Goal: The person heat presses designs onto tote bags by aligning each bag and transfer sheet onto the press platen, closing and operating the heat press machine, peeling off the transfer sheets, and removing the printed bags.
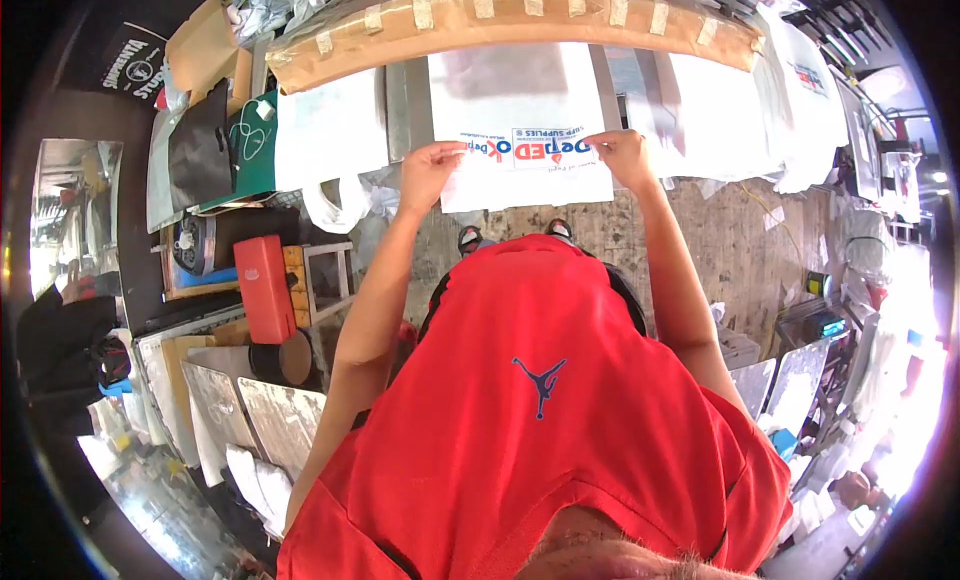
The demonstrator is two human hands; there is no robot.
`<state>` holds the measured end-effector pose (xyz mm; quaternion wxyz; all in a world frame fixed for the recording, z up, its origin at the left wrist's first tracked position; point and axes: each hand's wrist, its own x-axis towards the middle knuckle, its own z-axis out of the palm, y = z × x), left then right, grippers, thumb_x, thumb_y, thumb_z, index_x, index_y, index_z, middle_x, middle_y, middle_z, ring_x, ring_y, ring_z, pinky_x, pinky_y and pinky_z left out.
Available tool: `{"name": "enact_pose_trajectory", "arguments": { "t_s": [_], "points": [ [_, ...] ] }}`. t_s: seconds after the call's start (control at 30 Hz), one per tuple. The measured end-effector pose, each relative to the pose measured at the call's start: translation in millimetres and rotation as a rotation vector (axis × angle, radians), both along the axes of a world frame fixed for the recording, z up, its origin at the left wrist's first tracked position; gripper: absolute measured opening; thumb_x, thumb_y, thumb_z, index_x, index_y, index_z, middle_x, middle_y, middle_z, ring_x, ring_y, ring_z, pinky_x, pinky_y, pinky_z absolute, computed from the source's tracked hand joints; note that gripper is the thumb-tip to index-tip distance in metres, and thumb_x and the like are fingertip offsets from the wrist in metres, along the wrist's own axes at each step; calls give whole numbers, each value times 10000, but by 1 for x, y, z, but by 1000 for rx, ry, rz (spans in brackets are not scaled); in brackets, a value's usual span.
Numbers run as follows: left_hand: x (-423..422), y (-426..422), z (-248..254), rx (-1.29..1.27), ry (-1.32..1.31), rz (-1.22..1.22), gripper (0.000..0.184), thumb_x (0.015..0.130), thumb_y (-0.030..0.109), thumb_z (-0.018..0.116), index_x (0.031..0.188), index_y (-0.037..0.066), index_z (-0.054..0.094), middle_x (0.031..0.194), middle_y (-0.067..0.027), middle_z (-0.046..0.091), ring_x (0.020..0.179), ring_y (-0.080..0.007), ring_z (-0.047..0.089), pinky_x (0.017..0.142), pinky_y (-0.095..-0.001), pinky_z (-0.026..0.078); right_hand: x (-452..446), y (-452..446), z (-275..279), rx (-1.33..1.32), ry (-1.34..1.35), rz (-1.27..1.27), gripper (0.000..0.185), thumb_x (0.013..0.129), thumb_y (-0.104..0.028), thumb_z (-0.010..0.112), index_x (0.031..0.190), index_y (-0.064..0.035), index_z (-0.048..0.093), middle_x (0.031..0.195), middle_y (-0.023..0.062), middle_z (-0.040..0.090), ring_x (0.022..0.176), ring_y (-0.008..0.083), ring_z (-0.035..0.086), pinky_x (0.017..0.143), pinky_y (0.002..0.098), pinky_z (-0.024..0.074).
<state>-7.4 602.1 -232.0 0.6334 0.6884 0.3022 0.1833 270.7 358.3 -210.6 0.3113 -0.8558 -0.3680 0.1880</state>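
Observation:
A white printed sheet point(525, 185) with red, blue and black lettering, some of it reading "DepED", hangs or lies over the near edge of the work surface in front of me. My left hand point(432, 173) pinches at the left end of the lettering, thumb and fingers together. At the right end, my right hand point(624, 158) holds the sheet in a similar pinch, with its fingertips against the print. Whether a thin film lies over the lettering cannot be made out.
Behind the sheet runs a long brown padded bar point(500, 20) with tape strips. White sheets point(335, 115) drape on the left, and more white printed material point(790, 105) on the right. A red box point(264, 288) stands at lower left. Wooden floor point(720, 250) shows below.

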Motion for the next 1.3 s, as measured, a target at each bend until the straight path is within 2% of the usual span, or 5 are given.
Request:
{"name": "enact_pose_trajectory", "arguments": {
  "t_s": [0.17,0.6,0.77,0.93,1.3],
  "points": [
    [15,9,-7,-44,-81,130,144,917,-34,693,1050,-16,746,956,-68,772,845,-91,680,750,-243,542,8,13,11,338,630,-156,255,891,-135,671,1089,-33,795,893,103,794,764,147,729,711,299,585],
    [71,55,-23,476,62,226,93,869,26,754,955,4,726,825,-96,763,691,-150,706,671,-286,551,42,83,-21,176,101,-170,189,837,-83,734,1018,-64,784,956,118,784,884,215,762,813,318,595],
    [66,21,-3,800,128,383,251,834,53,752,1076,43,688,1186,-164,681,1092,-312,640,973,-415,499,44,82,-17,199,177,-184,188,833,-79,742,1016,-63,785,953,118,786,892,195,761,806,308,592],
    [77,-40,2,923,25,-120,496,905,297,721,1327,58,618,1482,-212,481,1382,-406,429,1176,-512,334,45,82,-23,181,149,-187,180,839,-79,737,1012,-56,784,950,119,788,877,182,765,788,299,594],
    [86,-60,-15,1082,326,-217,710,1002,465,585,1552,56,401,1642,-227,284,1536,-435,206,1236,-601,187,42,79,-30,249,194,-192,174,843,-58,707,1000,-70,781,892,111,776,832,219,756,776,322,593]
  ]
}}
